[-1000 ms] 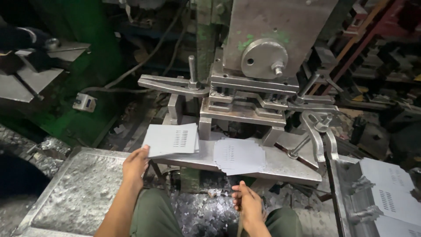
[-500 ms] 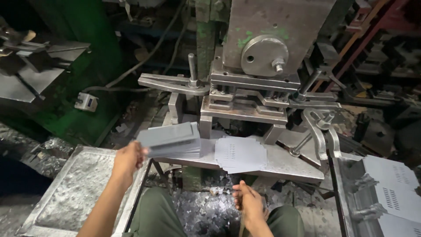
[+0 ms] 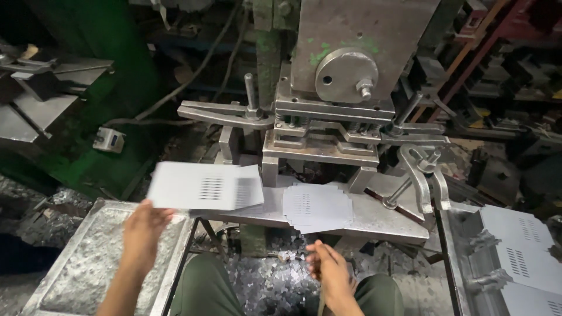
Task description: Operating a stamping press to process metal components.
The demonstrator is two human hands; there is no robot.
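**A:** What is the left hand (image 3: 142,229) doing?

**B:** It is in the lower left of the frame. Its fingers are closed on the near edge of a thin grey sheet (image 3: 202,186). The sheet has rows of small slots in it. It looks blurry and sits in the air, just left of the middle of the frame.

**A:** And the right hand (image 3: 328,270)?

**B:** It is low in the frame, a bit right of the middle, between the knees. The fingers are loose and partly curled. It holds nothing that I can see.

**A:** What is near the hands?

**B:** A flat metal table (image 3: 380,217) runs across the middle. A stack (image 3: 317,208) of the same slotted sheets lies on it, just above the right hand. The big grey press (image 3: 345,64) stands over the table, in the upper middle.

**A:** Anything else?

**B:** A metal tray (image 3: 88,263) is in the lower left, under the left arm. More slotted sheets (image 3: 521,246) lie at the lower right. Shiny scraps (image 3: 269,281) cover the floor by the green trousers (image 3: 202,287).
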